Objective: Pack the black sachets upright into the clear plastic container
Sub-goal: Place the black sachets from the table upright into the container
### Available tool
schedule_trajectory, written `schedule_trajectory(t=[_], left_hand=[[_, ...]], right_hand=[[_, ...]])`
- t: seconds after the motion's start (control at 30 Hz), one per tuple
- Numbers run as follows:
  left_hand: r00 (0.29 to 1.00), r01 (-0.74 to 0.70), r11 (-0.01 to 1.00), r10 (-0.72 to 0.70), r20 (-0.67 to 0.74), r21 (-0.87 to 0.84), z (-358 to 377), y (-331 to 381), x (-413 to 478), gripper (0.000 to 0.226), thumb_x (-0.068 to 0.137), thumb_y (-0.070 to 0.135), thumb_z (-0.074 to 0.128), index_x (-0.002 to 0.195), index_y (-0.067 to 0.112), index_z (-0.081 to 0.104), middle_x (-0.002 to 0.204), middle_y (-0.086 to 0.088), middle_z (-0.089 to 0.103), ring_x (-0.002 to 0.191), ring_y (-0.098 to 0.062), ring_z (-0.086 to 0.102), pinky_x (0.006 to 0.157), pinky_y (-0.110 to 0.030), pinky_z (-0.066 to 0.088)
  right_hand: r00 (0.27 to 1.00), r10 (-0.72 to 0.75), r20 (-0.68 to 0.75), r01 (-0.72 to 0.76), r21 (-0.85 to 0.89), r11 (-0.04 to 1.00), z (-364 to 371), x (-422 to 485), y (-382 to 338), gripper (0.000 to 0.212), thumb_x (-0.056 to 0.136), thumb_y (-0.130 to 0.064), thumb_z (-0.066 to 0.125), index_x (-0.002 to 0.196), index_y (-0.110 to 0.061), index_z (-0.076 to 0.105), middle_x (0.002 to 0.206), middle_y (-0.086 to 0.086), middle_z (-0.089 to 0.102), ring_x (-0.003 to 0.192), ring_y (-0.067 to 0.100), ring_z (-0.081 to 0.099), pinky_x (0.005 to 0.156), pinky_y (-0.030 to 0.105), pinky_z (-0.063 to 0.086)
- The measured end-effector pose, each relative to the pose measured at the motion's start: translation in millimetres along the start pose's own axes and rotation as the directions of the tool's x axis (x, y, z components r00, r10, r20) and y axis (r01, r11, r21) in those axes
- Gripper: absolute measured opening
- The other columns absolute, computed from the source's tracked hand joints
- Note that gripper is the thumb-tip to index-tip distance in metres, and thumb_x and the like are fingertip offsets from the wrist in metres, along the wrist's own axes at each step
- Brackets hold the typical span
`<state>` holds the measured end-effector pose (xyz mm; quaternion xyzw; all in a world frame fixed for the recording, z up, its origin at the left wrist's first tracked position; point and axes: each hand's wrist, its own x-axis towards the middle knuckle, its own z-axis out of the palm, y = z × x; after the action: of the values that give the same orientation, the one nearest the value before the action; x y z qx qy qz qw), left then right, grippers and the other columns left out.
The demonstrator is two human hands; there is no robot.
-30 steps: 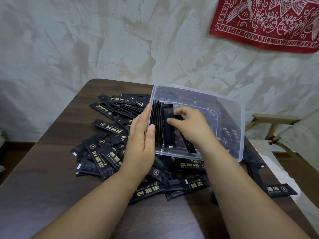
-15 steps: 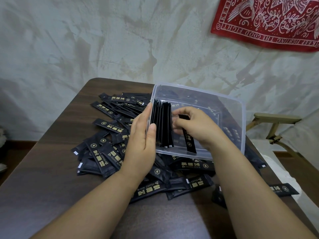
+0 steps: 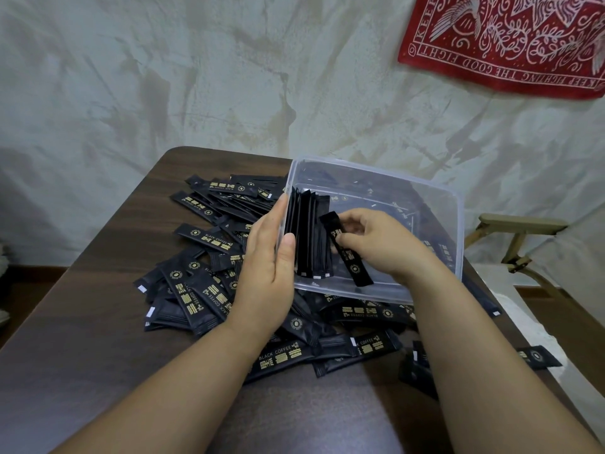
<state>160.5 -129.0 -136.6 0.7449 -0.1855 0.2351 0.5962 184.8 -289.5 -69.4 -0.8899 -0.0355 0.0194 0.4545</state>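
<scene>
A clear plastic container (image 3: 459, 224) is seen toward the far right corner of the dark wooden table (image 3: 82, 322), propped on a heap of loose sachets (image 3: 203, 296) and, as far as can be judged, tipped with its opening toward the camera. A row of black sachets (image 3: 309, 237) is stood on edge inside it, against its left wall. The left hand (image 3: 268, 267) is laid flat against the outside of that wall, fingers straight and together, the thumb set at the near left corner. A single sachet (image 3: 352, 263) is pinched between the thumb and curled fingers of the right hand (image 3: 376, 244), inside the container just right of the row and slanted, its lower end near the container's near wall.

The loose sachets are spread from the far edge of the table to the near side and under the container. A few lie at the right edge, one hanging over it. Beyond that edge a wooden chair arm (image 3: 520, 224) is partly shown.

Much of the heap is covered by the forearms and the container, and what lies behind the container's far wall is blurred by the plastic. The red cloth (image 3: 510, 44) on the wall is cut off by the top and right borders.

"BLACK COFFEE" is printed in gold on several sachets, beside characters too small to read. On the cloth, "THE GOOD FIGHT" is read upside down.
</scene>
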Motion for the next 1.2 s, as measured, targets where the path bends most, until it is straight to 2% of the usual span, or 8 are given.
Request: schedule_trajectory(t=[0.1, 0.23, 0.33, 0.43, 0.63, 0.93, 1.13, 1.2], left_hand=[[1.000, 0.004, 1.000, -0.004, 0.005, -0.002, 0.0, 0.7, -0.1, 0.043, 0.098, 0.024, 0.034, 0.133, 0.047, 0.024, 0.134, 0.030, 0.030, 0.124, 0.030, 0.022, 0.102, 0.003, 0.016], [1.000, 0.000, 1.000, 0.000, 0.003, 0.005, 0.2, 0.2, 0.0, 0.044, 0.098, 0.023, 0.034, 0.135, 0.044, 0.024, 0.136, 0.028, 0.029, 0.125, 0.029, 0.023, 0.103, 0.002, 0.016], [1.000, -0.003, 1.000, 0.003, 0.003, 0.006, 0.2, -0.6, 0.0, 0.044, 0.098, 0.023, 0.034, 0.135, 0.044, 0.024, 0.136, 0.028, 0.029, 0.124, 0.030, 0.022, 0.103, 0.002, 0.015], [1.000, -0.004, 1.000, 0.004, 0.002, 0.006, 0.6, -0.6, 0.3, 0.044, 0.098, 0.023, 0.034, 0.135, 0.042, 0.024, 0.135, 0.029, 0.030, 0.124, 0.030, 0.023, 0.104, 0.002, 0.016], [1.000, -0.003, 1.000, 0.003, -0.001, 0.008, 0.6, -1.2, 0.3, 0.044, 0.097, 0.024, 0.034, 0.135, 0.044, 0.024, 0.136, 0.030, 0.029, 0.125, 0.029, 0.022, 0.104, 0.002, 0.015], [1.000, -0.026, 1.000, 0.026, -0.002, 0.017, 0.8, -1.8, 0.4, 0.045, 0.098, 0.020, 0.035, 0.137, 0.039, 0.025, 0.136, 0.029, 0.030, 0.126, 0.027, 0.024, 0.106, 0.000, 0.016], [1.000, -0.025, 1.000, 0.025, 0.001, 0.013, 0.8, -1.9, 0.6, 0.045, 0.098, 0.020, 0.035, 0.137, 0.040, 0.025, 0.136, 0.028, 0.030, 0.126, 0.028, 0.024, 0.105, 0.001, 0.016], [1.000, -0.023, 1.000, 0.023, 0.001, 0.014, 0.6, -2.3, 0.3, 0.045, 0.098, 0.021, 0.035, 0.138, 0.038, 0.025, 0.136, 0.028, 0.029, 0.126, 0.028, 0.024, 0.105, 0.001, 0.016]], right_hand=[[0.999, 0.041, 0.004, -0.041, 0.150, 0.988, 3.4, 3.6, -0.4, 0.025, 0.094, 0.002, 0.044, 0.094, -0.017, 0.059, 0.086, 0.006, 0.070, 0.078, 0.021, 0.067, 0.085, 0.042, 0.052], [0.997, 0.082, 0.015, -0.082, 0.339, 0.937, 8.7, 5.2, -3.4, 0.025, 0.096, 0.004, 0.035, 0.097, -0.014, 0.051, 0.079, 0.006, 0.063, 0.064, 0.015, 0.061, 0.066, 0.033, 0.054], [0.994, 0.104, -0.023, -0.085, 0.415, 0.906, 14.4, 7.4, -3.8, 0.021, 0.096, 0.003, 0.038, 0.101, -0.014, 0.049, 0.082, 0.007, 0.063, 0.066, 0.018, 0.062, 0.066, 0.034, 0.055], [0.982, 0.100, -0.160, -0.065, 0.213, 0.975, 18.1, 12.2, -1.0, 0.019, 0.094, -0.010, 0.052, 0.112, -0.015, 0.051, 0.100, 0.007, 0.068, 0.086, 0.022, 0.066, 0.080, 0.038, 0.053], [0.952, 0.002, -0.306, -0.001, 0.004, 1.000, 26.6, 14.1, -2.6, 0.012, 0.087, -0.025, 0.065, 0.093, -0.015, 0.069, 0.092, 0.001, 0.069, 0.090, 0.017, 0.063, 0.084, 0.032, 0.050], [0.951, 0.091, -0.297, -0.012, 0.256, 0.967, 29.8, 18.4, 1.3, 0.019, 0.091, -0.024, 0.058, 0.106, -0.025, 0.047, 0.101, 0.002, 0.064, 0.090, 0.018, 0.060, 0.075, 0.031, 0.046], [0.954, 0.061, -0.294, 0.007, 0.225, 0.974, 29.2, 21.1, 4.1, 0.018, 0.092, -0.025, 0.058, 0.105, -0.024, 0.045, 0.081, -0.006, 0.057, 0.075, 0.013, 0.053, 0.072, 0.039, 0.048], [0.953, 0.047, -0.300, 0.018, 0.211, 0.977, 30.5, 21.8, 4.2, 0.019, 0.089, -0.026, 0.062, 0.105, -0.023, 0.050, 0.090, -0.002, 0.062, 0.079, 0.015, 0.057, 0.070, 0.036, 0.048]])
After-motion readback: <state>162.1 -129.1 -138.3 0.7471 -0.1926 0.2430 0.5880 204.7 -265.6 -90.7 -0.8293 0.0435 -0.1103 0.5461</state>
